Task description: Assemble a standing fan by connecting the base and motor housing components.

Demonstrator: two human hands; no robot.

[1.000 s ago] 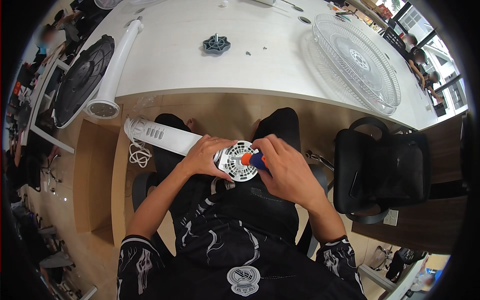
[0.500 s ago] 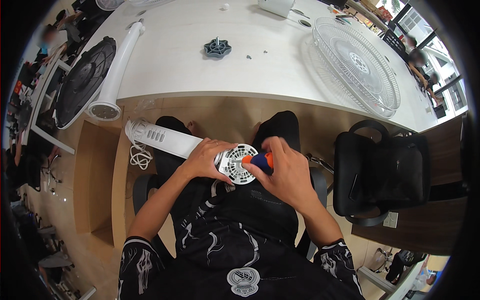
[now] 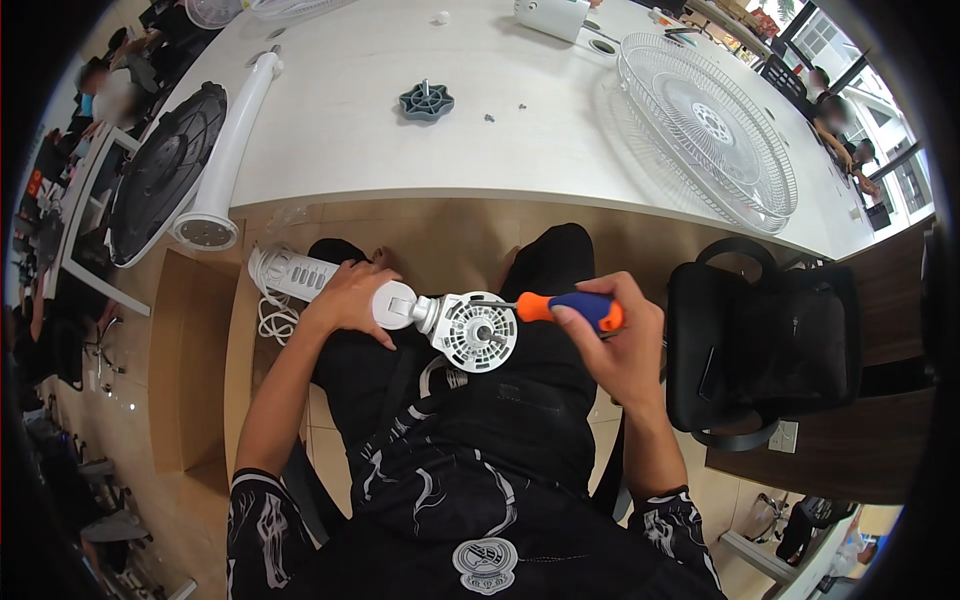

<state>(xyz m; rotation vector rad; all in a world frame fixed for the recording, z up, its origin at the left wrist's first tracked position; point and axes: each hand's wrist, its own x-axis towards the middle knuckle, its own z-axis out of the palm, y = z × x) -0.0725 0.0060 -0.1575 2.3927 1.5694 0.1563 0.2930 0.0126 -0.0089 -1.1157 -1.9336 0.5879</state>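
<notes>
A white fan body lies across my lap, with its control column (image 3: 303,277) to the left and its round slotted motor head (image 3: 465,350) at the middle. A metal shaft sticks out of the motor head. My left hand (image 3: 350,298) is closed around the column near the neck joint (image 3: 398,304). In my right hand (image 3: 628,340) is a screwdriver (image 3: 575,308) with an orange and blue handle. Its blade points left, and the tip overlaps the upper part of the motor head; whether it touches a screw cannot be made out.
On the white table (image 3: 330,130) are a dark star-shaped knob (image 3: 427,103), tiny screws (image 3: 489,118), a clear fan grille (image 3: 690,110), a white pole (image 3: 235,150) and a black round base (image 3: 165,175). A cardboard box (image 3: 190,370) stands left, a black bag (image 3: 765,335) right. White cord (image 3: 275,310) hangs coiled by the column.
My left hand has shifted left from the motor head onto the column. The screwdriver has drawn back to the right and now lies more level, uncovering the motor shaft.
</notes>
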